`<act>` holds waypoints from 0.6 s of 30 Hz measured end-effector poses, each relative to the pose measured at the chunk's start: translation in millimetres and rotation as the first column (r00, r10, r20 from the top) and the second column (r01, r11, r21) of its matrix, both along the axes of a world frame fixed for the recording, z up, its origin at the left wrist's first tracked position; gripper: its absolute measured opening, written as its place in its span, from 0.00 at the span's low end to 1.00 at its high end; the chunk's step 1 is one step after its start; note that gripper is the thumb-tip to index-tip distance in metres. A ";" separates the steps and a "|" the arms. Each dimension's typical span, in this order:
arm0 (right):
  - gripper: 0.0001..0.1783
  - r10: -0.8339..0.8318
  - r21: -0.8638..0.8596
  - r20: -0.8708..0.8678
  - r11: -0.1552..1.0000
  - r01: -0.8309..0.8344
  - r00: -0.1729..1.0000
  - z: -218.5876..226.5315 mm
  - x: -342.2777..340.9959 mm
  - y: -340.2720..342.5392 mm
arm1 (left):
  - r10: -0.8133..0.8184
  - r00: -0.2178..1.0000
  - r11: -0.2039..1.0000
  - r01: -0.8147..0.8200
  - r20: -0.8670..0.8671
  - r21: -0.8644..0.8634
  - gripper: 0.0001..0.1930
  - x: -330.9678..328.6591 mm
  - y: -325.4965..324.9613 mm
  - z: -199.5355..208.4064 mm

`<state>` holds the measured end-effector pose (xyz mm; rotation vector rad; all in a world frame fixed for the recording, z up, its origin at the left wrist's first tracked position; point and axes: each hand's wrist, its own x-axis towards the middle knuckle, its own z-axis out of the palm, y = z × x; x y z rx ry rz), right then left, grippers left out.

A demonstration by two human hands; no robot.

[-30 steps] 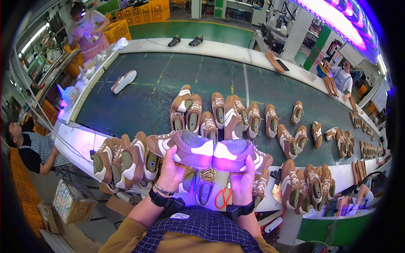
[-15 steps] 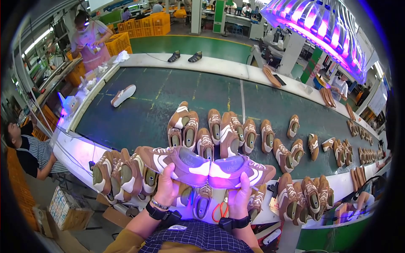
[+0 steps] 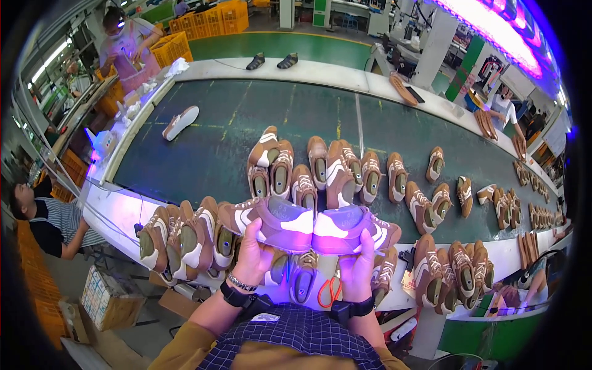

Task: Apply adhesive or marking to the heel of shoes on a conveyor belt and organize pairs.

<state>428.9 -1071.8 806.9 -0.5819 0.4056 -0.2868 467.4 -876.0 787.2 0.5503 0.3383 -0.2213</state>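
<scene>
I hold a pair of brown sneakers with white stripes, heel to heel, above the bench edge, purple light falling on them. My left hand (image 3: 251, 262) is closed around the left sneaker (image 3: 245, 216), thumb up along its side. The right sneaker (image 3: 381, 233) is in my right hand (image 3: 357, 271), its thumb pressed to the side near the heel. Both toes point outward, and the insoles face up. Below and between my hands stands another sneaker (image 3: 303, 280), with orange-handled scissors (image 3: 330, 291) lying beside it.
A dark green conveyor belt (image 3: 203, 154) carries several brown sneakers. More sneakers (image 3: 191, 240) crowd the bench at left and right. One shoe (image 3: 180, 123) lies on its side at far left. A purple-lit lamp (image 3: 493, 43) hangs upper right. Co-workers (image 3: 52, 216) are at left, far left and right.
My view has tilted, so the belt and shoes sit higher in the picture. Both hands keep hold of the sneakers. At far right, a co-worker's arm now reaches toward the belt's edge.
</scene>
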 end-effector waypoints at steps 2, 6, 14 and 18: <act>0.26 0.030 0.027 -0.029 0.999 -0.029 0.999 -10.7 -2.0 -10.4 | -0.020 0.999 0.999 0.019 -0.030 -0.029 0.21 -0.6 -0.9 -1.4; 0.26 0.107 -0.047 -0.013 0.993 -0.107 0.994 -43.2 -15.2 -46.1 | -0.150 0.982 0.961 0.118 -0.112 -0.249 0.22 2.2 -4.3 -10.7; 0.19 0.086 -0.314 -0.359 0.927 -0.207 0.929 -116.3 -51.6 -93.1 | -0.413 0.906 0.858 0.353 -0.092 -0.374 0.25 -1.5 -35.3 17.1; 0.20 -0.334 -0.811 -0.583 0.174 -0.559 0.741 -131.3 -70.4 -96.3 | -0.444 0.888 0.834 0.364 -0.115 -0.414 0.29 -2.6 -46.6 1.3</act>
